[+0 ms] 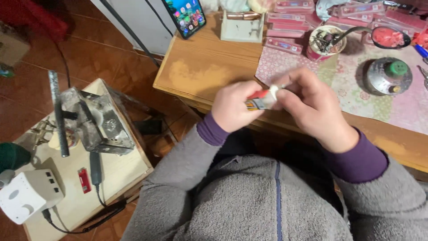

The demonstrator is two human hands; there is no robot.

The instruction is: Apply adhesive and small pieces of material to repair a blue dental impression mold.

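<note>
Head view: cup (pixel 327 43) beyond hands (pixel 276 107).

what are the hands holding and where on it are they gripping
Both hands hold one small tube, red, white and orange. The left hand pinches its flat lower end; the right hand closes over the white cap end, which its fingers mostly hide.
</note>
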